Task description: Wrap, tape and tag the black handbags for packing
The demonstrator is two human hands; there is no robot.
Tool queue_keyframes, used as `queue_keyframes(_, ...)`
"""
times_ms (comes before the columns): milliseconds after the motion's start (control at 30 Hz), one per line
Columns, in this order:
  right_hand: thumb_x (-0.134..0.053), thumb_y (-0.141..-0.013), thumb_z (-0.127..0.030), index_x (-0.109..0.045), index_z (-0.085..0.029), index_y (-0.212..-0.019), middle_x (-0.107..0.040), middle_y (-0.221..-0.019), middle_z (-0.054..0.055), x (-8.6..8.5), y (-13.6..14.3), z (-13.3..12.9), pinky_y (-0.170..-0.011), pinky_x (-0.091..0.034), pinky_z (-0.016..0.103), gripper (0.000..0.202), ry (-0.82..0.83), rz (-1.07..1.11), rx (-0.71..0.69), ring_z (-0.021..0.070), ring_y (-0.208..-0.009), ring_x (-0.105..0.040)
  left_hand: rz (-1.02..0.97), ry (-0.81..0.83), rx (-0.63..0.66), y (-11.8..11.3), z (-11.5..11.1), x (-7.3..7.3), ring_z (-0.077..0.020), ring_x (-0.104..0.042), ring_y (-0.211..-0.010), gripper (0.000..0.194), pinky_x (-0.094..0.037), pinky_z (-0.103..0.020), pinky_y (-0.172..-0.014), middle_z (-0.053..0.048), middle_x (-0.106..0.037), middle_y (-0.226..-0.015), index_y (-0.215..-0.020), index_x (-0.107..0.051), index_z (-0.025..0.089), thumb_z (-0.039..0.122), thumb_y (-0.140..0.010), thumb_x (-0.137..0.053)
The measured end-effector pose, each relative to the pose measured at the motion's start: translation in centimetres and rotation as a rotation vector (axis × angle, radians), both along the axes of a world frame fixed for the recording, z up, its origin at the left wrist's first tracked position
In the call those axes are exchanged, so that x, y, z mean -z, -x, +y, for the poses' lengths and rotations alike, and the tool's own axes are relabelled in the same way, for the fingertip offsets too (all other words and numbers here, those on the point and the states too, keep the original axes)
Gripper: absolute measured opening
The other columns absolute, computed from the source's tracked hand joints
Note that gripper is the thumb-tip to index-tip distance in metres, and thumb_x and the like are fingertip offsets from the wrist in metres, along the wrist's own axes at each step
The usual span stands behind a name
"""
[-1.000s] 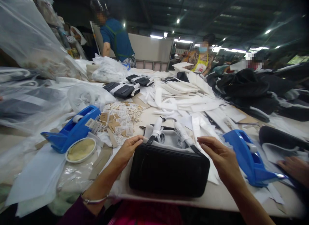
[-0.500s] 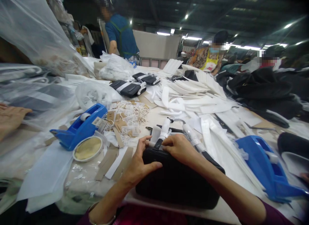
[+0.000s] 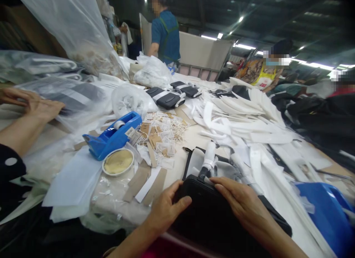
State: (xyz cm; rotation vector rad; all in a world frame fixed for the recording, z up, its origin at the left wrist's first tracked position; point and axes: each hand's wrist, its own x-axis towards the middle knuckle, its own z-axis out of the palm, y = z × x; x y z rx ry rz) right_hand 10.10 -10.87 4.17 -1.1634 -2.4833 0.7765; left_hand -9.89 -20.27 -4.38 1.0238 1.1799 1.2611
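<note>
A black bag (image 3: 205, 210) stands at the table's near edge, its top facing away from me. My left hand (image 3: 169, 204) grips its left upper corner, thumb on the near face and fingers behind. My right hand (image 3: 235, 193) lies along the bag's top edge, fingers together and fingertips near the base of the handle; part of its grip is hidden. The handle (image 3: 210, 156) sticks up beyond the bag, wrapped in white padding. Grey-white lining or wrapping shows around it.
Two blue tape dispensers (image 3: 112, 134) flank the work, with a round tin (image 3: 118, 162) and tags (image 3: 155, 134) at left. Wrapped black bags (image 3: 165, 98) and white strips (image 3: 235, 106) lie behind. A co-worker's hands (image 3: 36, 102) touch a plastic-covered bag at far left.
The view has turned left. My right hand has flattened from a pinch at the handle's base to lie along the bag's top. The co-worker's hands reach further in.
</note>
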Motion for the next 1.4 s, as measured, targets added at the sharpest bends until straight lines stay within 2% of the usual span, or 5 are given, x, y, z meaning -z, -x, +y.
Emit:
queue_keyframes(167,-0.041,-0.094,-0.041,-0.070,-0.027,-0.108,-0.072,-0.103,0.004,0.3,-0.2,0.0,-0.078,-0.055,0.030,0.035,-0.030,-0.014,0.005,0.0221,-0.092,-0.069,-0.183,0.033,0.040,-0.8,-1.0,0.3,-0.0215,-0.058,-0.095,0.043,-0.046,-0.028,-0.083,-0.004,-0.065,-0.101,-0.117,-0.059,0.021,0.047,-0.083,-0.061)
queue_keyframes(367,-0.047,-0.091,-0.041,-0.070,-0.029,-0.104,-0.074,-0.095,0.003,0.2,-0.1,0.3,-0.070,-0.058,0.027,0.029,-0.089,-0.054,-0.030,0.0221,-0.084,-0.070,-0.503,0.173,-0.005,-0.8,-0.8,1.6,-0.0156,-0.057,-0.071,0.039,-0.045,-0.026,-0.068,-0.002,-0.064,-0.080,-0.103,-0.068,0.020,0.051,-0.087,-0.052)
queue_keyframes(633,-0.053,-0.089,-0.034,-0.057,-0.027,-0.121,-0.060,-0.115,0.007,0.3,2.8,-1.0,-0.086,-0.053,0.038,0.033,-0.447,-0.107,-0.166,0.0251,-0.106,-0.058,-0.224,0.020,0.039,0.4,0.4,2.2,-0.0178,-0.056,-0.084,0.019,-0.042,-0.025,-0.075,-0.003,-0.061,-0.087,-0.087,-0.074,0.020,0.031,-0.084,-0.059)
queue_keyframes(867,-0.056,-0.087,-0.031,-0.058,-0.025,-0.114,-0.056,-0.105,0.008,0.7,5.9,-2.5,-0.079,-0.050,0.042,0.028,-0.435,-0.206,-0.107,0.0265,-0.098,-0.054,-0.191,0.013,0.088,0.6,0.4,2.1,-0.0209,-0.058,-0.094,0.021,-0.043,-0.028,-0.084,-0.003,-0.064,-0.094,-0.096,-0.073,0.023,0.025,-0.085,-0.055)
queue_keyframes(1400,-0.062,-0.083,-0.015,-0.059,-0.019,-0.089,-0.055,-0.082,0.004,1.5,5.8,-4.3,-0.067,-0.044,0.030,0.008,-0.532,0.189,-0.181,0.0180,-0.079,-0.053,-0.004,-0.089,0.121,0.0,2.7,1.4,-0.0204,-0.057,-0.087,0.022,-0.044,-0.028,-0.080,-0.004,-0.066,-0.088,-0.084,-0.071,0.016,0.020,-0.077,-0.051)
